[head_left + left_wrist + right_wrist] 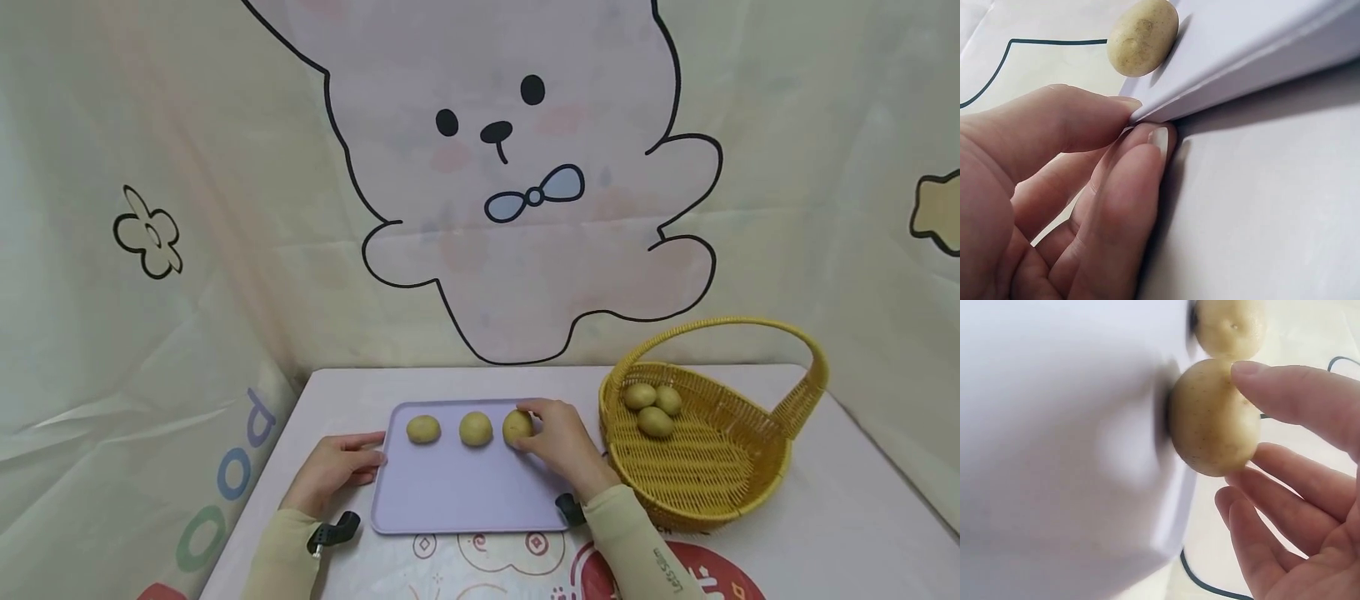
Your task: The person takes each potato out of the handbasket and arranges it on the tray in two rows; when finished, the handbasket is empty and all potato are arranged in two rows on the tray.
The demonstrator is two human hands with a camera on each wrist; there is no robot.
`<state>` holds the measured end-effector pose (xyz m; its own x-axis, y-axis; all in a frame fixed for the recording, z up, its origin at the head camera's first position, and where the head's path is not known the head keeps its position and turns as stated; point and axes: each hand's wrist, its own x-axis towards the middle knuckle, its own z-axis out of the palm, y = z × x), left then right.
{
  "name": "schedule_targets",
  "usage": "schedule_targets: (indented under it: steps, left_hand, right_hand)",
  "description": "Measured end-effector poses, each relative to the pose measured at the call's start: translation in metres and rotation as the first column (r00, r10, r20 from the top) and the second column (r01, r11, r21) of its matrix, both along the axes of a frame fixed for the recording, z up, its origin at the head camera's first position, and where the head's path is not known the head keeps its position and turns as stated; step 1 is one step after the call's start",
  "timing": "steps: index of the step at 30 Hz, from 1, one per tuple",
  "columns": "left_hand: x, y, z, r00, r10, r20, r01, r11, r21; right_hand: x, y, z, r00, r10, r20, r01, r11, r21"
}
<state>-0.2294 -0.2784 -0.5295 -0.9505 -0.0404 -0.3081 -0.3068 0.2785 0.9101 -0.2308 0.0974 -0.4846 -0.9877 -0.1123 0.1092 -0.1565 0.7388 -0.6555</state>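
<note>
Three potatoes lie in a row along the far side of a lilac tray (465, 500): a left potato (423, 429), a middle potato (476, 429) and a right potato (516, 428). My right hand (558, 437) holds the right one between thumb and fingers, low on the tray. In the right wrist view, the thumb lies on one side of this potato (1213, 419) and fingertips meet the other. My left hand (337, 467) pinches the tray's left rim; in the left wrist view, thumb and fingers (1125, 187) meet at the tray edge (1210, 94).
A yellow woven basket (697, 475) with a tall handle (742, 321) stands right of the tray, near my right forearm. Inside, three potatoes (655, 422) sit at its left end. A curtain with a bear drawing (517, 275) hangs behind the white table (840, 500).
</note>
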Motion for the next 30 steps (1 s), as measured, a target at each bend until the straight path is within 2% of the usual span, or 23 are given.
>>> schedule_targets:
  steps: [4,7,10,15,20,22,24,30]
  left_hand:
    - [0.001,0.0,-0.003,1.0,-0.006,-0.004,0.006,1.0,0.003]
    - [0.002,-0.002,-0.004,1.0,-0.006,0.003,0.006,1.0,0.003]
    - [0.002,-0.004,-0.004,1.0,-0.012,0.005,0.012,1.0,0.006]
    - [0.002,-0.006,-0.001,1.0,-0.024,-0.001,0.024,1.0,0.003]
    - [0.001,-0.005,0.001,0.999,-0.033,0.007,0.033,0.999,-0.001]
    - [0.001,-0.004,0.002,1.0,-0.029,0.01,0.029,1.0,0.002]
    - [0.001,-0.003,0.002,0.999,-0.041,0.006,0.041,0.999,-0.004]
    - [0.001,0.0,0.0,0.999,-0.042,0.008,0.042,0.999,0.007]
  right_hand:
    - [0.009,-0.002,0.01,1.0,0.005,-0.029,-0.005,1.0,0.008]
    - [0.024,-0.001,0.024,0.998,0.038,-0.044,-0.039,0.999,-0.012]
    - [0.042,0.009,0.037,0.993,0.104,-0.051,-0.105,0.994,-0.021]
    - [0.073,0.049,0.056,0.976,0.21,-0.052,-0.209,0.978,0.026]
    - [0.093,0.103,0.077,0.978,0.203,-0.05,-0.198,0.976,0.089]
    - [0.093,0.123,0.084,0.985,0.168,-0.046,-0.162,0.98,0.114]
    - [0.088,0.141,0.089,0.991,0.126,-0.048,-0.119,0.984,0.131]
    - [0.053,0.182,0.087,1.0,0.0,0.011,-0.002,0.99,0.142]
